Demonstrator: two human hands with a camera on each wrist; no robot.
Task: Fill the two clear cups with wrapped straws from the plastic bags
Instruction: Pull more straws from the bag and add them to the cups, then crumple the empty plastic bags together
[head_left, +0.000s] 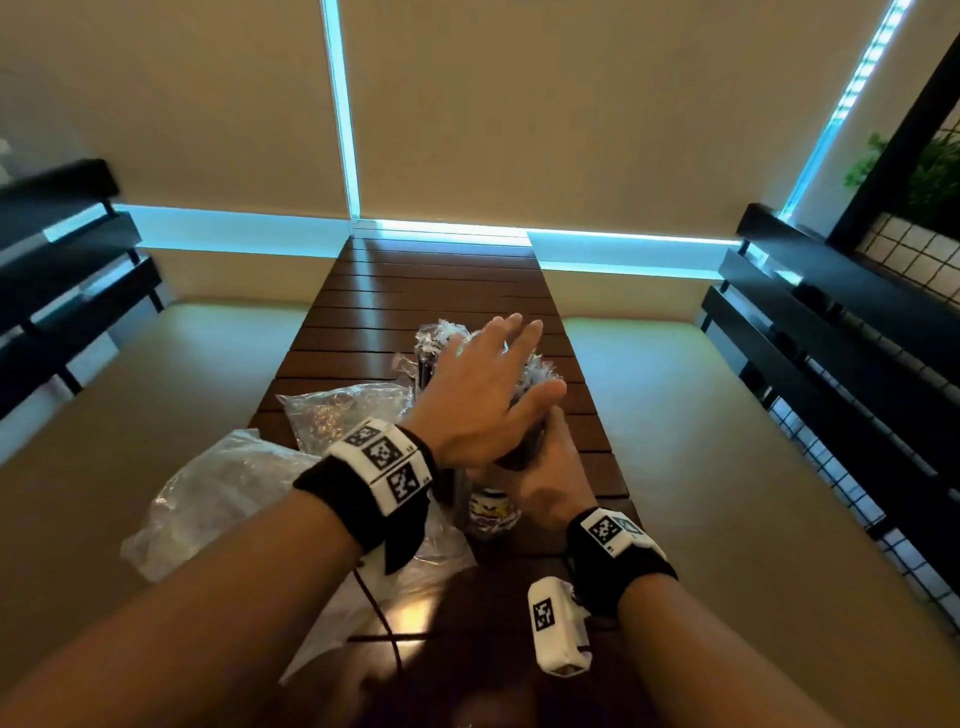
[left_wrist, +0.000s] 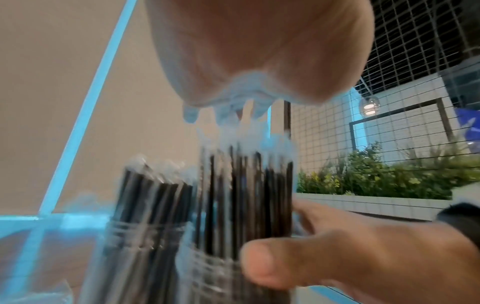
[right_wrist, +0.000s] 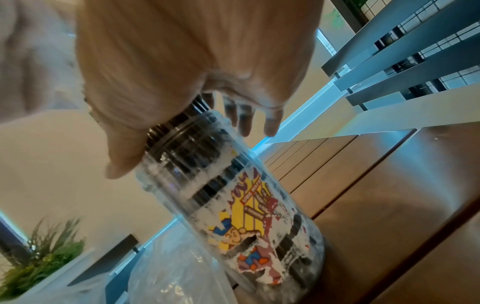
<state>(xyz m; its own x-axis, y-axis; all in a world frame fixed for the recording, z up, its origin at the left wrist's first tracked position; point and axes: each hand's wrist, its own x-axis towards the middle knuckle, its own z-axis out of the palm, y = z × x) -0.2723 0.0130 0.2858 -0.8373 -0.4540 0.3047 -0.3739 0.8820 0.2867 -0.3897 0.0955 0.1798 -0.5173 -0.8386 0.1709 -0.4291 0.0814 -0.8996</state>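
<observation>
The slatted wooden surface (head_left: 447, 291) carries two slack plastic bags (head_left: 228, 483). Both clear cups (right_wrist: 233, 195) already stand packed with wrapped straws (left_wrist: 246, 185); only tidying appears left. The right hand (head_left: 540, 478) grips the nearer cup; the left hand (head_left: 483, 384), fingers spread flat, presses on its straw tops.

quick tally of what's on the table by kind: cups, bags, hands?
Clear cups holding wrapped straws: 2, printed cup and second cup
Plastic bags: 2, near bag and far bag
Hands: 2, left hand flat over the straw tops, right hand gripping the printed cup
Total: 6
</observation>
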